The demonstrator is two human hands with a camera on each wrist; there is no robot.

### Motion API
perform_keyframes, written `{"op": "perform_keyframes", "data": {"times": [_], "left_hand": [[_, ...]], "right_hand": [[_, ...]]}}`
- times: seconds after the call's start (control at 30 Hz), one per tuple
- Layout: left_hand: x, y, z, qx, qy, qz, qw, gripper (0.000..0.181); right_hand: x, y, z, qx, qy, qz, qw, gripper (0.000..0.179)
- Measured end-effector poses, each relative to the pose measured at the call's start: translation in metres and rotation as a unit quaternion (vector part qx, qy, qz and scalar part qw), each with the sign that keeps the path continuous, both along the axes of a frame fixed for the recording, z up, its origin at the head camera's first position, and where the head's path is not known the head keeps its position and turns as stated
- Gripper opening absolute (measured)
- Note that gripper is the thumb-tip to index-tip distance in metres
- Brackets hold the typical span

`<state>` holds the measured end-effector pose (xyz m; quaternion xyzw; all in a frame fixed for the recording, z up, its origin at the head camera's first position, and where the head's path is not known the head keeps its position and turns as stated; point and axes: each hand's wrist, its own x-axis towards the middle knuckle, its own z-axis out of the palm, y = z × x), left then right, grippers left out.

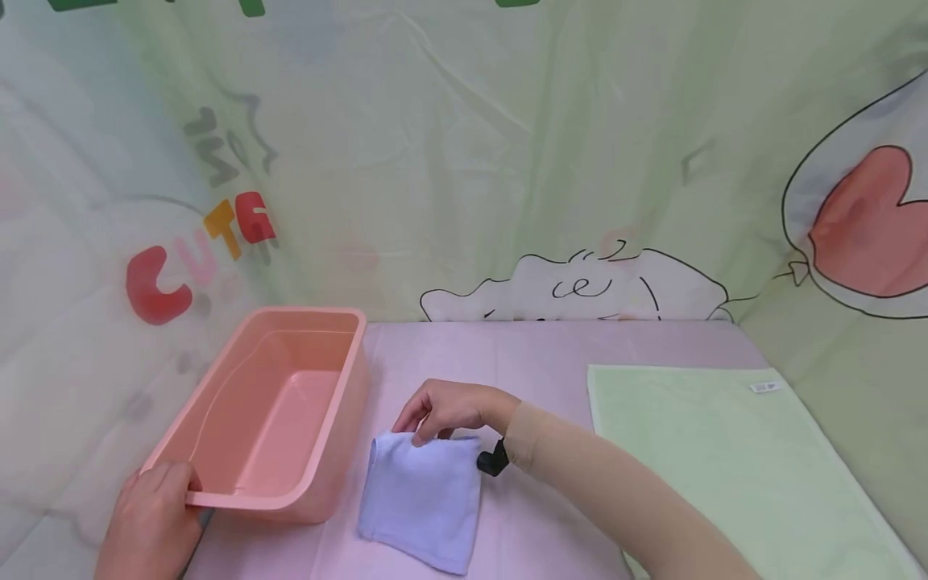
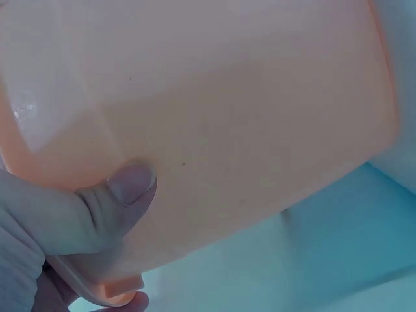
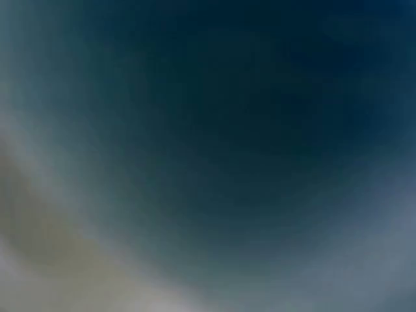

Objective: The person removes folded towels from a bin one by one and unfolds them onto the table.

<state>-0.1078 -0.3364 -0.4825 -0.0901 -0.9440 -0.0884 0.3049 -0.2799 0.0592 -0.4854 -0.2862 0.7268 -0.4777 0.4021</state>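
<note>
1. Pink plastic formed the tub (image 1: 348,427) at the left of the lilac-covered table (image 1: 536,524), its open top showing a bare floor inside.
2. The left hand (image 1: 154,519) held the tub's near left corner, its grip closed around the rim; the left wrist view showed the thumb (image 2: 123,201) pressed against the wall.
3. The pale blue cloth (image 1: 424,499) was just right of the tub, towards the near side of the table. Whether its near edge touched the table, I could not tell.
4. The right hand (image 1: 457,407) pinched the cloth's far edge, its grip narrow, thumb against fabric. A beige sleeve (image 1: 616,491) covered that arm, with a small black piece (image 1: 495,459) at the wrist. The right wrist view was a dark blur.
5. A light green towel (image 1: 710,451) lay flat at the right, a white label (image 1: 764,387) near its far right corner.
6. Behind the table hung a printed curtain (image 1: 464,161).
</note>
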Motion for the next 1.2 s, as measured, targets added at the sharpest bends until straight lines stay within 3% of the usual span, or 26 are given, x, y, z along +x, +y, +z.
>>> {"op": "perform_keyframes", "data": {"times": [0.23, 0.53, 0.67, 0.9, 1.2], "left_hand": [[-0.001, -0.002, -0.001, 0.002, 0.005, -0.002, 1.0000, 0.043], [-0.004, -0.005, -0.002, 0.003, 0.027, -0.013, 0.9996, 0.040], [-0.004, -0.005, -0.003, 0.003, 0.026, -0.011, 0.9996, 0.039], [-0.003, -0.002, -0.001, 0.001, -0.003, 0.007, 1.0000, 0.041], [-0.002, 0.001, 0.001, -0.001, -0.012, 0.012, 0.9999, 0.040]], "right_hand": [[-0.028, 0.000, -0.023, 0.045, 0.132, -0.040, 0.9894, 0.032], [-0.047, -0.015, -0.043, 0.046, 0.207, -0.093, 0.9728, 0.033], [-0.051, -0.021, -0.048, 0.053, 0.222, -0.128, 0.9651, 0.032], [-0.054, -0.027, -0.058, 0.068, 0.209, -0.190, 0.9567, 0.026], [-0.056, -0.030, -0.064, 0.061, 0.217, -0.218, 0.9494, 0.022]]}}
